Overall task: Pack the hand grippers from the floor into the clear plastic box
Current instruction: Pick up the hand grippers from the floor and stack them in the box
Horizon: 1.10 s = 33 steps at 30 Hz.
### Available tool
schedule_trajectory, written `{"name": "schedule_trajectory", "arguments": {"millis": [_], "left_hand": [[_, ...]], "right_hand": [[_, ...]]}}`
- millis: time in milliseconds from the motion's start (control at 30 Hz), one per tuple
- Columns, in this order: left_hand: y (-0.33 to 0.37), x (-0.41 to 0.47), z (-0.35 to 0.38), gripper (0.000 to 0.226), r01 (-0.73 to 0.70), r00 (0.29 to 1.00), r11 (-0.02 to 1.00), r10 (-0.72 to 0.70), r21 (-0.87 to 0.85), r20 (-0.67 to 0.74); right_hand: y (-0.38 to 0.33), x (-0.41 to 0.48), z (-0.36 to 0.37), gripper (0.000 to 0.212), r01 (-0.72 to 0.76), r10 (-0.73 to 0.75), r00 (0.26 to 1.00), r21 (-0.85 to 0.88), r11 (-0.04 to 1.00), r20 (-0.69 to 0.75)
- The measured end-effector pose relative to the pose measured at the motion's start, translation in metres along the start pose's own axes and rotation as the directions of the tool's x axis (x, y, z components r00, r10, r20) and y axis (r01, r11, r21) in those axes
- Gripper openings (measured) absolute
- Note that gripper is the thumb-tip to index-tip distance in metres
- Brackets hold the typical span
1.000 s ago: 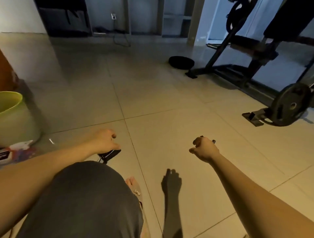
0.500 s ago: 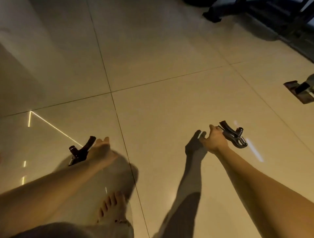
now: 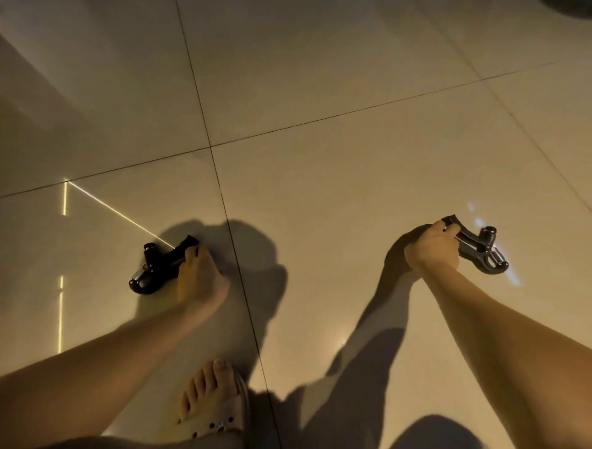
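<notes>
Two hand grippers, both low at the floor, one in each of your hands. The black hand gripper (image 3: pixel 157 269) is left of centre over the near-left tile, with its spring end and knob pointing left. Your left hand (image 3: pixel 198 278) grasps its handles from the right, fingers curled over the far handle, back of the hand up. It is on the tile or just off it, can't tell which. The dark grey hand gripper (image 3: pixel 479 250) is at the right, well apart from the black one, with its spring end and knob pointing right. Your right hand (image 3: pixel 431 248) is clenched round its handles, fingers wrapped over the far handle, whose tip sticks out past them. Whether this one touches the floor is not clear either.

Both your forearms come in bare from the near edge. Each hand throws a dark shadow on the floor (image 3: pixel 352 176), which is glossy beige tile with thin dark joints that cross left of centre. A thin bright line of light (image 3: pixel 118 213) runs slantwise across the left tile and ends just beside the black hand gripper. Near, between your arms, your foot (image 3: pixel 208 391) shows in a pale sandal (image 3: pixel 224 423) with holes, toes pointing far. A dark shape (image 3: pixel 573 4) cuts into the far right corner, too little of it to name.
</notes>
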<state>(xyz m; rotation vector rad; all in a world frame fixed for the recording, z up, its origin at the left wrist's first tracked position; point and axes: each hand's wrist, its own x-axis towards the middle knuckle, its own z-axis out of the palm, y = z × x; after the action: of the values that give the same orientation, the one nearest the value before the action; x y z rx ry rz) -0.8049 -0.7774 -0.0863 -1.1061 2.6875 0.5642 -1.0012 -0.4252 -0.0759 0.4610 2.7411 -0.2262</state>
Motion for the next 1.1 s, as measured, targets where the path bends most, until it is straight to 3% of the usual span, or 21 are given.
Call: {"name": "schedule_trajectory", "arguments": {"millis": [133,233,367,467,567,667,767,867,1000,1100], "left_hand": [[0.018,-0.005,0.006,0.048,-0.117,0.993,0.993,0.117,-0.001,0.018],[0.022,-0.009,0.011,0.033,-0.258,0.966,0.966,0.257,0.003,0.024],[0.019,-0.016,0.013,0.014,-0.551,0.834,0.821,0.549,0.148,0.055],[0.02,-0.028,0.008,0.018,-0.645,0.754,0.737,0.656,0.201,0.015],[0.027,-0.033,0.007,0.023,-0.534,0.837,0.84,0.541,0.102,-0.079],[0.048,-0.025,0.007,0.048,-0.16,0.982,0.984,0.15,-0.082,-0.115],[0.066,-0.005,0.012,0.091,0.153,0.987,0.972,-0.159,-0.18,-0.016],[0.068,0.008,0.023,0.108,0.229,0.973,0.964,-0.231,-0.134,0.003],[0.068,0.011,0.024,0.101,0.24,0.971,0.954,-0.236,-0.178,0.041],[0.067,0.007,0.025,0.098,0.147,0.986,0.978,-0.132,-0.148,0.104]], "right_hand": [[0.002,-0.008,0.002,0.047,0.022,-0.024,0.999,-0.052,0.998,-0.031],[0.005,-0.019,0.007,0.039,0.101,-0.107,0.992,-0.093,0.991,-0.061],[0.015,-0.039,0.011,0.029,0.208,-0.225,0.97,-0.162,0.965,-0.092],[0.027,-0.054,0.016,0.022,0.217,-0.243,0.968,-0.281,0.935,-0.062],[0.041,-0.059,0.018,0.023,0.19,-0.227,0.964,-0.238,0.952,-0.137],[0.042,-0.047,0.012,0.049,0.052,-0.037,0.973,0.061,0.997,-0.228],[0.03,-0.025,0.003,0.082,-0.171,0.204,0.976,0.323,0.931,-0.071],[0.02,-0.015,0.007,0.099,-0.25,0.251,0.968,0.244,0.937,0.026],[0.019,-0.015,0.01,0.087,-0.241,0.238,0.97,0.205,0.949,0.042],[0.023,-0.022,0.01,0.082,-0.24,0.221,0.968,0.19,0.952,0.116]]}}
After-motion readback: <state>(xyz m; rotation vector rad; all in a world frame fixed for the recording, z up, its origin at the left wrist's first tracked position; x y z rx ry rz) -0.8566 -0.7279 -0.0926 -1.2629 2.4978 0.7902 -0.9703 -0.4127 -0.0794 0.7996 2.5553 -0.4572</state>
